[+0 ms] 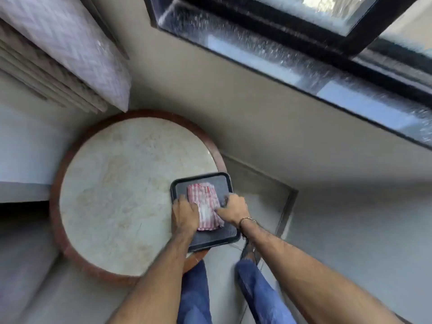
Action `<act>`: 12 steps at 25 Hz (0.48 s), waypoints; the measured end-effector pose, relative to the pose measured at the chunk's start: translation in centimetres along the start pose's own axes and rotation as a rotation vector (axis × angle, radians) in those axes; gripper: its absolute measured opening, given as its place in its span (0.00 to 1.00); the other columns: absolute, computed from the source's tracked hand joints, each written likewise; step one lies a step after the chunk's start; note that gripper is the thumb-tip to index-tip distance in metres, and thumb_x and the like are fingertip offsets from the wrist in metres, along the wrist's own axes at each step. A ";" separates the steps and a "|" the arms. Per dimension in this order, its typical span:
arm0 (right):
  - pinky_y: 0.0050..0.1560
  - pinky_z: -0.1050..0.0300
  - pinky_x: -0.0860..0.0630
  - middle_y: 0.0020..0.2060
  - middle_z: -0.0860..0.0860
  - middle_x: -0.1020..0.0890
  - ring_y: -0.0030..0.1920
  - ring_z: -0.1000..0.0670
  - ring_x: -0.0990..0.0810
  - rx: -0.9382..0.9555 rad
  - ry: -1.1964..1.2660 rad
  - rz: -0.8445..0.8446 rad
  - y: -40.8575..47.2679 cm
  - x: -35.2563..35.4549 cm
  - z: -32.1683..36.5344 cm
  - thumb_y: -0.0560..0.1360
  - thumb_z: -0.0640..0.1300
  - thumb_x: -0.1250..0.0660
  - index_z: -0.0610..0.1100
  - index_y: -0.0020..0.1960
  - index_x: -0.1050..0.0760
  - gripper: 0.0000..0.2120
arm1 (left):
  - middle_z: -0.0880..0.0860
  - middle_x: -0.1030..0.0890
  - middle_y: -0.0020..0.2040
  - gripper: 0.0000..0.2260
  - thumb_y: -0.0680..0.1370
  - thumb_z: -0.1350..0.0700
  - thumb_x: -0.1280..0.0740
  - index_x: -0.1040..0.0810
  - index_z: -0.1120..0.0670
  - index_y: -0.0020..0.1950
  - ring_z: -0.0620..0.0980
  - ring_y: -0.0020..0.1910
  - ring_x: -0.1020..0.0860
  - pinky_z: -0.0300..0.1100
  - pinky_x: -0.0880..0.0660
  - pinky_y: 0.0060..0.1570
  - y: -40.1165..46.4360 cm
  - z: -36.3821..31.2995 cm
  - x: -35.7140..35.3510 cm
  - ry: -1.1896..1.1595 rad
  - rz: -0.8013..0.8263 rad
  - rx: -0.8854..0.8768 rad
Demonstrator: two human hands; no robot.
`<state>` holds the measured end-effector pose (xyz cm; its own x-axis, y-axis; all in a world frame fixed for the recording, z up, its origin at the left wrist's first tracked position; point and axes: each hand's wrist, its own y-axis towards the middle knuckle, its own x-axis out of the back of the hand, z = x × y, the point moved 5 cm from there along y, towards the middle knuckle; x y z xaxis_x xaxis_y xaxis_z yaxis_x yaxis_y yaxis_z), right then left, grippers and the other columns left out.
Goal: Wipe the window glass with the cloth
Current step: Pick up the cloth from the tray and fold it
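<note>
Below, a dark tray point(205, 239) is overhanging the round table point(112, 197) edge near the wall, the window glass point(327, 10) well above. Both hands, left point(184, 212) and right point(235, 208), are curling onto the folded red-checked cloth point(203, 197) lying in it; blur is hiding whether either is actually gripping.

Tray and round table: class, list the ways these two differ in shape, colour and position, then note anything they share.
The tray is rectangular with rounded corners; the table is round. The tray is dark grey; the table has a pale marbled top with a reddish-brown rim. The tray sits at the table's right edge, partly overhanging it, and holds the red-and-white cloth, which the left hand and right hand touch; the rest of the tabletop holds nothing. Both are flat, level surfaces.
</note>
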<state>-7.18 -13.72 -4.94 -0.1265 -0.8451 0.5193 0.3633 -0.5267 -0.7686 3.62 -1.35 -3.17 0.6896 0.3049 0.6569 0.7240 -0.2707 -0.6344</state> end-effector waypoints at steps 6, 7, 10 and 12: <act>0.48 0.55 0.22 0.49 0.46 0.13 0.50 0.42 0.15 -0.008 0.127 -0.023 3.6 -4.3 -0.5 0.69 0.43 0.24 0.46 0.53 0.20 0.13 | 0.62 0.18 0.63 0.14 0.80 0.63 0.35 0.20 0.61 0.65 0.62 0.61 0.19 0.53 0.20 0.61 4.0 1.6 -3.1 -0.128 -0.093 0.091; 0.51 0.54 0.18 0.50 0.45 0.13 0.52 0.42 0.14 -0.021 0.174 -0.015 3.7 -4.2 -0.5 0.70 0.40 0.25 0.46 0.53 0.19 0.12 | 0.61 0.16 0.61 0.14 0.79 0.64 0.36 0.19 0.61 0.64 0.61 0.58 0.18 0.53 0.19 0.60 4.0 1.7 -3.0 -0.169 -0.090 0.109; 0.58 0.48 0.14 0.54 0.42 0.11 0.56 0.42 0.12 -0.093 0.330 0.017 2.2 -2.1 -0.3 0.71 0.34 0.25 0.43 0.55 0.16 0.13 | 0.54 0.15 0.51 0.16 0.79 0.66 0.37 0.18 0.61 0.65 0.50 0.45 0.18 0.41 0.19 0.44 2.4 0.4 -1.4 -0.345 0.014 0.149; 0.58 0.45 0.14 0.58 0.41 0.12 0.58 0.41 0.13 -0.104 0.460 0.066 -0.2 0.9 0.8 0.72 0.31 0.24 0.40 0.60 0.17 0.16 | 0.51 0.16 0.51 0.16 0.80 0.65 0.37 0.19 0.59 0.65 0.42 0.43 0.20 0.30 0.23 0.34 0.2 -2.3 1.5 -0.396 0.063 0.078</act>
<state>-6.61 -14.26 -4.00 -0.5105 -0.8176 0.2662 0.2933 -0.4566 -0.8399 4.87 -3.04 -1.40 0.6620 0.6224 0.4176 0.6669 -0.2347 -0.7072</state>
